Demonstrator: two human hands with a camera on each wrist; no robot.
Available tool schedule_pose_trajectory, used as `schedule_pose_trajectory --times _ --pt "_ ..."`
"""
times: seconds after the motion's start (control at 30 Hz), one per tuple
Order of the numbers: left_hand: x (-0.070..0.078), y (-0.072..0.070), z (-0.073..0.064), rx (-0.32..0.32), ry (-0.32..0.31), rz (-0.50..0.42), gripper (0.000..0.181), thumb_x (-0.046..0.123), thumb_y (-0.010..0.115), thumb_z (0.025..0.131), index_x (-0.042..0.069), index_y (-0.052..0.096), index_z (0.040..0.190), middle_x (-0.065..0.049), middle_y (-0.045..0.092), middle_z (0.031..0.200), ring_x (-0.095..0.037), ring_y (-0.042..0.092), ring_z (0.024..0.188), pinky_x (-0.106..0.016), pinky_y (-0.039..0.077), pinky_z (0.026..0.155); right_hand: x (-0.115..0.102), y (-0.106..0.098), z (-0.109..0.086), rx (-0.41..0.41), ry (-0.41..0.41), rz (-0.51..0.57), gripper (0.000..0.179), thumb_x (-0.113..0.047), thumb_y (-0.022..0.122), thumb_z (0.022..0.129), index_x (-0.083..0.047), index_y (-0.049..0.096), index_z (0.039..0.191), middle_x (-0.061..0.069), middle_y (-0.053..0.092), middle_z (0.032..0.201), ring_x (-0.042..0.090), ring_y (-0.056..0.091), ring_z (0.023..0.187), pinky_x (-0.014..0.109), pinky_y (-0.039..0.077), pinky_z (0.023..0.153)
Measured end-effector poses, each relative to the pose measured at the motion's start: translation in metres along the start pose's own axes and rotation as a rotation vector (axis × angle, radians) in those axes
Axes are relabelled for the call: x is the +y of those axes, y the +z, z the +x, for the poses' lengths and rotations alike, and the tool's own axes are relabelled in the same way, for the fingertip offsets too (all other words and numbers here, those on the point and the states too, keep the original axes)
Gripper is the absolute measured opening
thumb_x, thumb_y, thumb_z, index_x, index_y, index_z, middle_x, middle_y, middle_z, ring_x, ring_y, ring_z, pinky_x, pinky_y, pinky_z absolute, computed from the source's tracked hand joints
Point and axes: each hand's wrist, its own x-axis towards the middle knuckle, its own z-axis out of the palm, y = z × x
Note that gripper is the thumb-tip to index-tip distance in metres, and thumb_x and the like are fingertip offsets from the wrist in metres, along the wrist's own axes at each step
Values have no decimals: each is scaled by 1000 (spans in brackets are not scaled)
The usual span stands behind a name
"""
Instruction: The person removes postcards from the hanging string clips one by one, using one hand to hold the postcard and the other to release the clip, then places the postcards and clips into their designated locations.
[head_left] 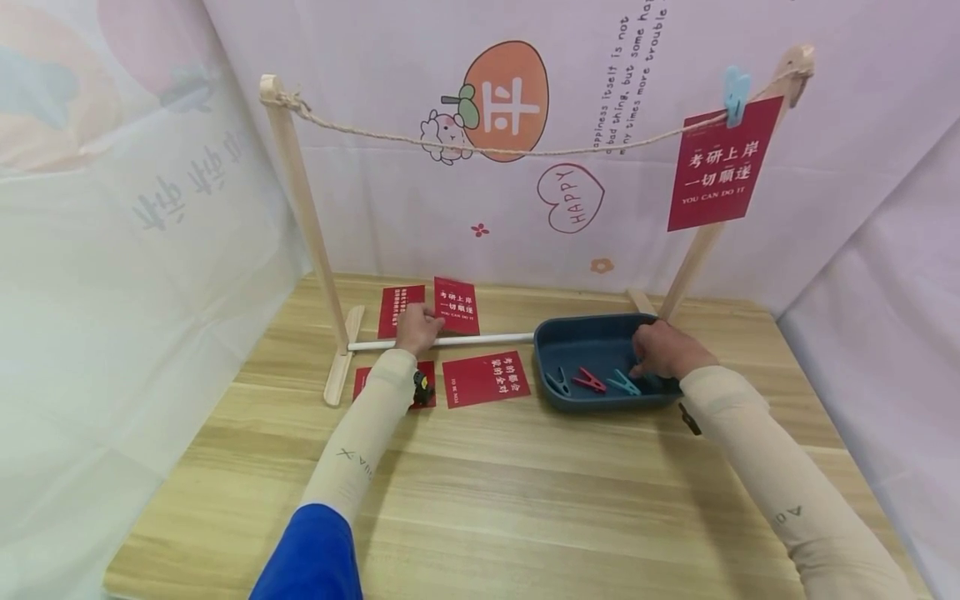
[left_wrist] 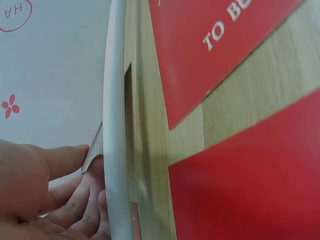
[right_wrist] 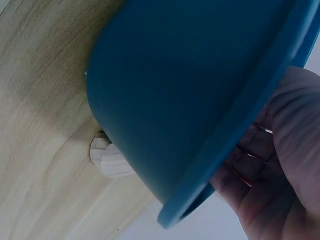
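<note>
At the back left my left hand (head_left: pixel 420 327) pinches the edge of a red card (head_left: pixel 459 304) with white lettering. The left wrist view shows thumb and fingers on the pale underside of the held card (left_wrist: pixel 95 145), just behind the white rod (left_wrist: pixel 114 120). My right hand (head_left: pixel 667 350) reaches over the rim of a dark blue basin (head_left: pixel 600 402), fingers down inside it. Several small clothespins lie there, among them a red clothespin (head_left: pixel 589 380) and a light blue clothespin (head_left: pixel 624 382). The basin wall hides those fingertips in the right wrist view; I cannot tell whether they grip a clothespin.
A twine line (head_left: pixel 525 153) sags between two wooden posts (head_left: pixel 303 200). A blue clothespin (head_left: pixel 737 96) holds a red card (head_left: pixel 723 167) at its right end. More red cards (head_left: pixel 486 379) lie on the wooden table (head_left: pixel 480 500). A printed cloth (head_left: pixel 390 50) hangs behind.
</note>
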Motion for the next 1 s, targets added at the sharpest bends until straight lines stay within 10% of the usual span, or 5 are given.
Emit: schedule_pose_trajectory --times 1.0 --pt "2 -2 -6 33 50 42 40 18 65 106 -4 60 139 -21 70 129 -36 70 116 -46 62 97 -9 -7 -2 103 -76 39 32 -27 80 96 3 77 107 10 76 85 17 62 69 42 62 73"
